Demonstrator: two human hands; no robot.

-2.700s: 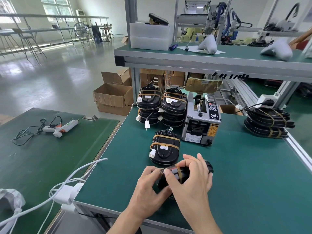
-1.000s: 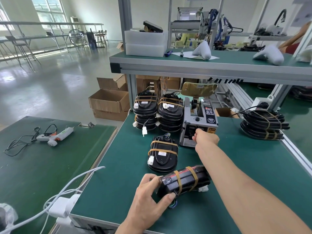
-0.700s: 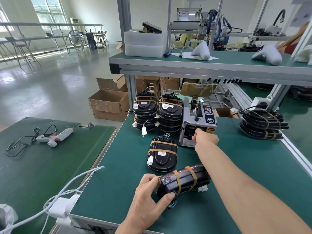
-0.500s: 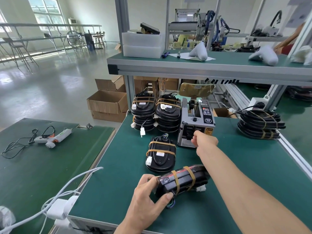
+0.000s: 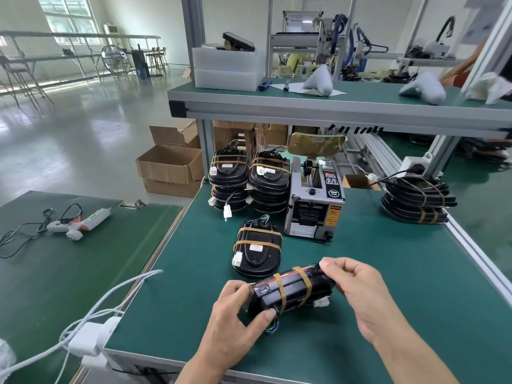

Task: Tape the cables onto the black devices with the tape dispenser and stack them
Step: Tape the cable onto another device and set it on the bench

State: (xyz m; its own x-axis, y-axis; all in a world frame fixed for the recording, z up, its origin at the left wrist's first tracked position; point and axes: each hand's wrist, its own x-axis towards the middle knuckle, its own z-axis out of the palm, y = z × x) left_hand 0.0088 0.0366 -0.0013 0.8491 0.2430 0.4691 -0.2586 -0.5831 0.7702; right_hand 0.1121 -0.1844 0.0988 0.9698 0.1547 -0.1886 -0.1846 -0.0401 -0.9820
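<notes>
While my left hand (image 5: 235, 314) grips the black device (image 5: 291, 292), its long axis runs across to my right hand (image 5: 357, 289), pinching its far end.

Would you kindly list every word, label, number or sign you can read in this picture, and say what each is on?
Nothing here can be read for certain.
Tape dispenser: black panel with a round logo, print too small to read.
Tape dispenser: orange warning sticker with a black symbol, text blurred.
Tape dispenser: white plate at the front base, unreadable.
Black devices: small white labels, print too small.
Device held by left hand and right hand: no text visible.
</notes>
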